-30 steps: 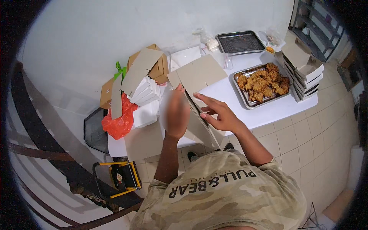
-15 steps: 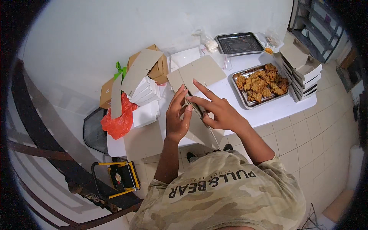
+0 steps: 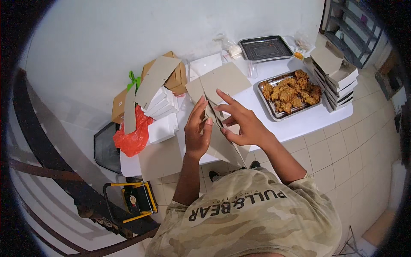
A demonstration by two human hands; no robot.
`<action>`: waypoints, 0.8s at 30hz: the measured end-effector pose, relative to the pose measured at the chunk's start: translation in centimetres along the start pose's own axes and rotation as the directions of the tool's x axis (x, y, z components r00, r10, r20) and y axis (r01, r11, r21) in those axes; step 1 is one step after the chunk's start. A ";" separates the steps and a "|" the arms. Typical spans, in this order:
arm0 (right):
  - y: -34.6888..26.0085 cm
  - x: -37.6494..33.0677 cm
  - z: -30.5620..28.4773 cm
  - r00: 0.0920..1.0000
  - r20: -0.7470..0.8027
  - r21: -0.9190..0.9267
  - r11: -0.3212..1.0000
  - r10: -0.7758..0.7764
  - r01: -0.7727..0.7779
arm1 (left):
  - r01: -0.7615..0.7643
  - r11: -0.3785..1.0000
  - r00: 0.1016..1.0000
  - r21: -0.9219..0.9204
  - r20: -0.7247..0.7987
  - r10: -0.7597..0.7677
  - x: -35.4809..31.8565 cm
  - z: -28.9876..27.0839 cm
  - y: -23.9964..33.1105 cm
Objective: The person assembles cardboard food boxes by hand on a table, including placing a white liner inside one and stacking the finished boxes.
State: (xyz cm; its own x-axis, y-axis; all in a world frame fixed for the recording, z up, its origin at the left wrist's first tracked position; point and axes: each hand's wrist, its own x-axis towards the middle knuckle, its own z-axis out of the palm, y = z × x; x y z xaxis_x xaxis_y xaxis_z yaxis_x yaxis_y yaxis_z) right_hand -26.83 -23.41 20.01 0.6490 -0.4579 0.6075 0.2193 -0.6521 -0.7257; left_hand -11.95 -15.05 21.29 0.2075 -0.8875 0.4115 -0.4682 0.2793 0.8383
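Note:
A grey-brown cardboard box blank (image 3: 224,147), partly folded, stands between my hands at the table's front edge. My left hand (image 3: 198,132) is closed on its left side, with fingers pointing up and thumb against the folded edge. From the right, my right hand (image 3: 246,124) grips the flaps near the fold; its index finger stretches past them and its thumb sits lower on the panel. The exact grip under the right fingers is partly hidden. Behind my hands, another flat cardboard sheet (image 3: 227,79) lies on the white table (image 3: 274,135).
Fried chicken pieces (image 3: 291,94) fill a metal tray (image 3: 274,116) at right, beside stacked open boxes (image 3: 338,81). A black tray (image 3: 265,48) lies behind. At left are folded white boxes (image 3: 162,105), a red plastic bag (image 3: 132,139), a brown carton (image 3: 177,79) and a yellow-framed trolley (image 3: 139,199).
My right hand's middle finger and thumb have shifted along the fold, and the flaps between my hands stand further apart. My left hand has barely moved.

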 end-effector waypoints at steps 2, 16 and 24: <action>0.0 0.0 0.4 0.991 -0.119 0.047 0.997 0.060 -0.055 | 0.044 0.999 0.999 0.025 -0.032 -0.044 -0.1 0.1 -0.3; 0.4 -0.3 2.9 0.890 -0.331 0.068 0.948 0.314 -0.310 | 0.033 0.998 0.868 0.052 -0.496 -0.002 -2.5 -0.2 -2.7; -0.4 2.3 4.6 0.940 -0.251 -0.065 0.965 0.232 -0.256 | 0.003 0.997 0.844 0.077 -0.535 0.038 -3.8 -1.9 -1.4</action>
State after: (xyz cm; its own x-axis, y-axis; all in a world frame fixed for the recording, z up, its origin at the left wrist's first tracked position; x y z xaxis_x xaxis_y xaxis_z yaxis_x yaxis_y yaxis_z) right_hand -22.11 -21.44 20.25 0.4779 -0.7336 0.4832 -0.0016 -0.5508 -0.8346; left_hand -10.42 -11.34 19.23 0.6165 -0.5423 0.5708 -0.5323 0.2472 0.8097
